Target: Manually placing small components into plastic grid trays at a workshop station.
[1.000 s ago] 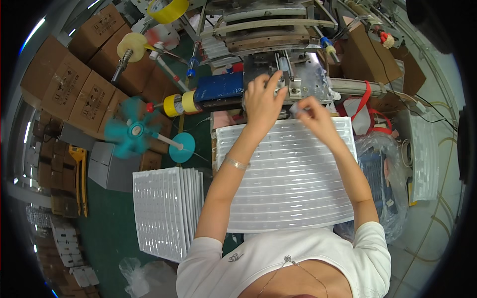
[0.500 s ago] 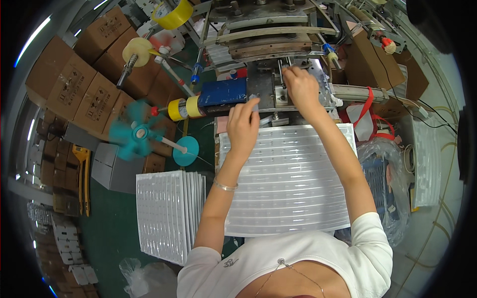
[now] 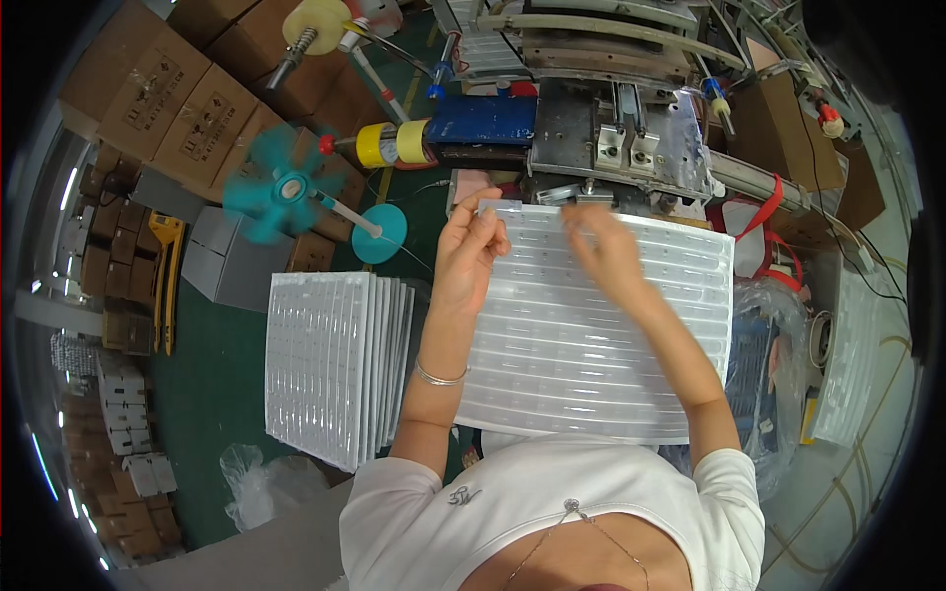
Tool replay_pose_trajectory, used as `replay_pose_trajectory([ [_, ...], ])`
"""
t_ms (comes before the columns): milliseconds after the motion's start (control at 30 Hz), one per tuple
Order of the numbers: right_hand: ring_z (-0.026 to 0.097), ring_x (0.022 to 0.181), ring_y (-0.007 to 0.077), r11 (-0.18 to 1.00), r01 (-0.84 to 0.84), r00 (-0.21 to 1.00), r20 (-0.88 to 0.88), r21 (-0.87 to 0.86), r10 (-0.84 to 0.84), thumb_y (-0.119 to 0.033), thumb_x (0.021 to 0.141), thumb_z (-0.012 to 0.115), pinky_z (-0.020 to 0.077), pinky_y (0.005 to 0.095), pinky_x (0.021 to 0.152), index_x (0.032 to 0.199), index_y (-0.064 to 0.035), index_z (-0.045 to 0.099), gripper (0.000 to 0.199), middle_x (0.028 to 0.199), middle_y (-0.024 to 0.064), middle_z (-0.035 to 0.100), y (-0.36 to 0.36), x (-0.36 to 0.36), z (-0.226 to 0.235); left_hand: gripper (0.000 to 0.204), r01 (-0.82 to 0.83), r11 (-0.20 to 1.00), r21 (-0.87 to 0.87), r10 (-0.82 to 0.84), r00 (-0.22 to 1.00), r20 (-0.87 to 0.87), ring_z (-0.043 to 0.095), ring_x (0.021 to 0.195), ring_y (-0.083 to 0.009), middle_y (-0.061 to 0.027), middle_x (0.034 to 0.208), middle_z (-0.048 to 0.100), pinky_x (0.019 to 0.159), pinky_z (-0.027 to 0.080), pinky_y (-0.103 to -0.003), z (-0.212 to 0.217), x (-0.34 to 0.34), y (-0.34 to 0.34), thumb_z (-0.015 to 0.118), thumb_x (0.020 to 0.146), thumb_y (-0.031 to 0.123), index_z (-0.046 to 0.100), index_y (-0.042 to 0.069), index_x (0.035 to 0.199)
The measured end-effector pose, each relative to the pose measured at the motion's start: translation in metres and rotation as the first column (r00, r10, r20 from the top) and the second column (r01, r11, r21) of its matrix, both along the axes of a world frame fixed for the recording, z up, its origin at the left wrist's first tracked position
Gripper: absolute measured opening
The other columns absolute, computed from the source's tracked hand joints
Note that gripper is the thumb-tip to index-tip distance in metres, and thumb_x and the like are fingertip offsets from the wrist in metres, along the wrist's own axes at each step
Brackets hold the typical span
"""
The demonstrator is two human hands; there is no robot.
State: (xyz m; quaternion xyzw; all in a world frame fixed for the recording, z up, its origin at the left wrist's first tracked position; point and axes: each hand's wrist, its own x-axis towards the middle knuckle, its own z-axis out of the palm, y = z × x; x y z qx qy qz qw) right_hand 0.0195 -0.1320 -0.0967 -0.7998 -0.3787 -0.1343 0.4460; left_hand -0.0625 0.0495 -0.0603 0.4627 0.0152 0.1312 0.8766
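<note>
My left hand (image 3: 466,258) is raised at the far left corner of a wide white ribbed tray (image 3: 581,364). Its fingertips are closed on a small clear plastic piece (image 3: 505,206). Over the tray's far edge, my right hand (image 3: 603,254) is smeared by motion, so its fingers cannot be read. Just beyond both hands stands a machine with a scuffed metal plate (image 3: 567,133). On that plate sits a small metal fixture (image 3: 627,146) with two blocks and rods, and no hand touches it.
Left of the machine are a blue box-shaped part (image 3: 483,120) and yellow tape rolls (image 3: 376,145). A teal fan (image 3: 289,185) stands at the left, near stacked cartons (image 3: 197,113). Several similar ribbed trays (image 3: 320,364) lean below it. Red straps (image 3: 774,222) and a plastic bag (image 3: 778,345) lie right.
Both hands have drawn back from the machine toward me, the right one leaving the metal fixture. The view has shifted, so the machine appears farther right and higher.
</note>
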Motion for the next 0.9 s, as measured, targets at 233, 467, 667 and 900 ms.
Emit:
replay_pose_trajectory([
  [233,0.060,0.083,0.0248,0.865,-0.348,0.926,0.012,-0.361,0.378,-0.011,0.079,0.059,0.0520,0.0360,0.066,0.108,-0.0143,0.061,0.029,0.093,0.0068,0.057,0.056,-0.081,-0.046,0.029,-0.033,0.999,-0.008,0.033,0.999,-0.039,0.047,0.065,-0.0069,-0.0002,0.072,0.052,0.061,0.040,-0.020,0.000,-0.006,0.000,0.056,0.092,0.015,0.051,0.003,0.118],
  [467,0.058,0.087,0.0217,0.727,-0.320,0.914,0.005,-0.607,0.406,-0.012,0.079,0.056,0.0518,0.0313,0.062,0.116,-0.0159,0.059,0.037,0.098,0.0069,0.054,0.081,-0.084,-0.048,0.026,-0.203,0.978,0.045,0.205,0.977,-0.059,0.046,0.064,-0.0055,0.0004,0.073,0.053,0.058,0.039,-0.019,-0.002,-0.015,0.019,0.055,0.093,0.020,0.054,0.003,0.114],
  [667,0.059,0.087,0.0221,0.652,-0.267,0.917,0.021,-0.709,0.398,-0.009,0.077,0.057,0.0522,0.0316,0.061,0.104,-0.0137,0.062,0.028,0.095,0.0093,0.055,0.092,-0.078,-0.050,0.026,-0.188,0.964,0.187,0.204,0.977,-0.067,0.048,0.065,-0.0071,-0.0024,0.078,0.056,0.060,0.041,-0.021,-0.001,-0.015,0.017,0.053,0.093,0.026,0.056,0.004,0.106],
  [900,0.060,0.083,0.0318,0.855,-0.431,0.890,-0.291,-0.289,0.350,-0.013,0.072,0.061,0.0511,0.0406,0.068,0.095,-0.0089,0.057,0.024,0.094,0.0146,0.055,0.048,-0.049,-0.006,0.013,-0.138,0.985,0.108,0.137,0.990,0.020,0.052,0.066,-0.0150,-0.0097,0.080,0.058,0.060,0.044,-0.026,-0.018,0.002,0.017,0.045,0.081,0.003,0.056,0.002,0.088],
])
